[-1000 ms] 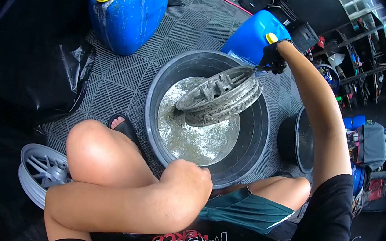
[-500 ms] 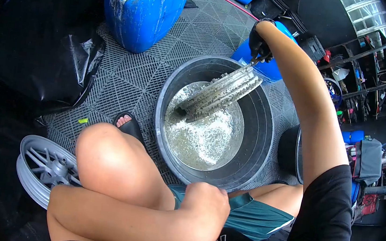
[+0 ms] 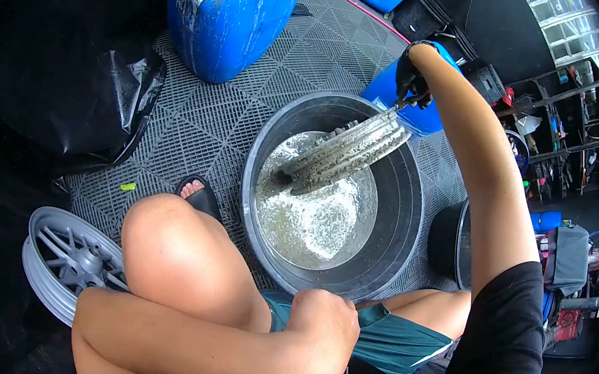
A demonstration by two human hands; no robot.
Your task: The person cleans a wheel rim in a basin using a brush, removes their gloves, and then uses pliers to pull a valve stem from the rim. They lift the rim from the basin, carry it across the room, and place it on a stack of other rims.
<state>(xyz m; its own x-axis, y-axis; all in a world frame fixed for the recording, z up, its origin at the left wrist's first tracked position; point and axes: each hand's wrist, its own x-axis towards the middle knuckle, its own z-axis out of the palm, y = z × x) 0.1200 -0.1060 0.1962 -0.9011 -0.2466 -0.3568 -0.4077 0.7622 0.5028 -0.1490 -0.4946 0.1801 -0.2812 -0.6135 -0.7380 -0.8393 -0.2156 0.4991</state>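
Observation:
My right hand, in a black glove, is shut on a small metal tool that grips the upper edge of a dirty wheel rim. The rim is tilted up almost on edge. Its lower side dips into foamy grey liquid inside a wide black tub. My left forearm lies across my raised knee. My left hand is curled closed near my green shorts and holds nothing that I can see.
A blue jerrycan with a yellow cap stands beyond the tub, and another blue can is behind my right hand. A clean silver wheel lies at lower left. A black bucket and cluttered shelves are to the right.
My right hand lifted the rim's far edge, tipping it from a shallow lean to nearly edge-on. My left hand shifted slightly right and lower in view.

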